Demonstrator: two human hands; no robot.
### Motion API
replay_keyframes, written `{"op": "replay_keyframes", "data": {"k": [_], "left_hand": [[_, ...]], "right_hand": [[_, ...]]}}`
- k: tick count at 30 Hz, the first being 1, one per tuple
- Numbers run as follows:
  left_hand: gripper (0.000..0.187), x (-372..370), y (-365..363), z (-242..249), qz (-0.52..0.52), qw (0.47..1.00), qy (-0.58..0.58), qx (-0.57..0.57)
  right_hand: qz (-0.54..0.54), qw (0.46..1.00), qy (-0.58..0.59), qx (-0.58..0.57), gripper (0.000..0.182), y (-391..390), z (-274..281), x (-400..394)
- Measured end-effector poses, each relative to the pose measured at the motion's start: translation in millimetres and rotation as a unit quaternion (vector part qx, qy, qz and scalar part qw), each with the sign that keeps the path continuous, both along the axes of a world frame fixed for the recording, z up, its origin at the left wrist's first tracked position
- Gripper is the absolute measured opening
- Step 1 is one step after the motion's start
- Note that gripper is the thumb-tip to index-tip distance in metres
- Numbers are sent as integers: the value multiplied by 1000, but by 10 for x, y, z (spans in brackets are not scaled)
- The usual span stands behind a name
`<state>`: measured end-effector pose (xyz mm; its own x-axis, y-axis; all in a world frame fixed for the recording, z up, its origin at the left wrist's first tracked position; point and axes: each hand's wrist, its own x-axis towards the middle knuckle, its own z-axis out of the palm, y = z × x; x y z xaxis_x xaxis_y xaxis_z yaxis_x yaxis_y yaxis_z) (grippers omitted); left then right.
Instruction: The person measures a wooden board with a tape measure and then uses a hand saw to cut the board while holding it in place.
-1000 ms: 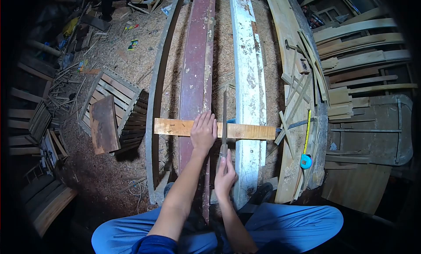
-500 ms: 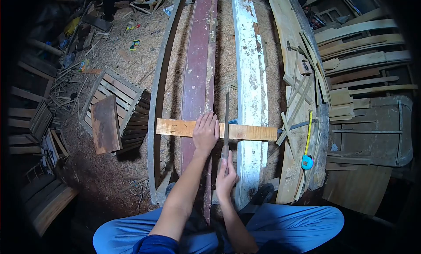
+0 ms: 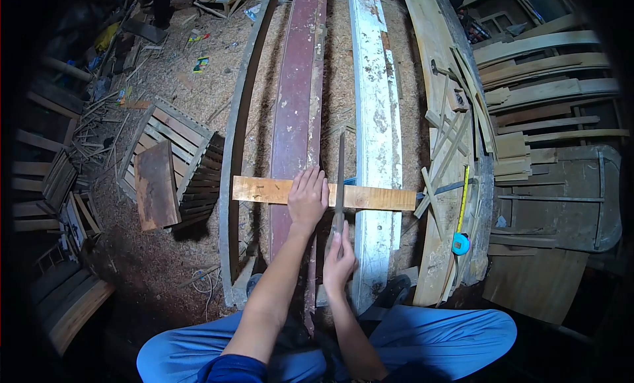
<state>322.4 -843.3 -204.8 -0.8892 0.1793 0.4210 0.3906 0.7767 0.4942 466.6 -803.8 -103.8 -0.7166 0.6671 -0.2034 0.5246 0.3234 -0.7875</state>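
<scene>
A light wooden board (image 3: 380,198) lies crosswise over a dark red plank (image 3: 295,85) and a white, worn plank (image 3: 376,105). My left hand (image 3: 308,196) lies flat on the board, fingers pointing forward and the palm pressing down. Just right of it, a long narrow saw (image 3: 341,168) crosses the board, its far end beyond the board's far edge. My right hand (image 3: 339,257) is closed round the saw's near end, below the board. The saw's teeth and any cut under it are too small to make out.
On the right plank (image 3: 429,59) lie thin wood strips, a hammer-like tool and a blue tape measure (image 3: 461,244) with its yellow blade out. A slatted crate (image 3: 173,135) with a brown board (image 3: 157,185) on it stands at left. Stacked lumber (image 3: 548,89) lies far right.
The saw and my right hand have moved slightly toward me. My left hand stays on the board, and the whole view has shifted a little.
</scene>
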Motion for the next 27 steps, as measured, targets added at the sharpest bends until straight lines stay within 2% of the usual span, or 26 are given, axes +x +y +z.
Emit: {"op": "replay_keyframes", "data": {"k": [1,2,5,8,13,14,19,22,25,27], "left_hand": [[26,8,9,4,4,1000,-5,4],[26,8,-2,25,5,1000,-9,7],[24,6,-8,53,5,1000,-6,14],[24,-1,2,59,5,1000,-10,18],[24,9,-21,68,5,1000,-6,9],[24,6,-12,66,5,1000,-6,12],[25,-8,11,24,0,1000,-1,5],[25,21,-6,7,2,1000,-3,-1],[25,-20,-1,-14,6,1000,3,-1],[25,16,11,-29,3,1000,4,-5]], "right_hand": [[-13,1000,-6,-21,45,-10,10,-54],[-7,999,30,8,44,-34,-37,-32],[0,1000,9,-4,43,-54,-29,195],[12,999,31,31,42,6,-80,63],[10,999,50,11,42,-7,-104,91],[11,1000,9,16,42,-31,-46,215],[5,999,15,32,42,12,-9,137],[-7,1000,2,-12,42,-31,-33,101],[25,997,29,74,41,-40,-60,335],[18,997,33,74,41,-30,-81,361]]}}
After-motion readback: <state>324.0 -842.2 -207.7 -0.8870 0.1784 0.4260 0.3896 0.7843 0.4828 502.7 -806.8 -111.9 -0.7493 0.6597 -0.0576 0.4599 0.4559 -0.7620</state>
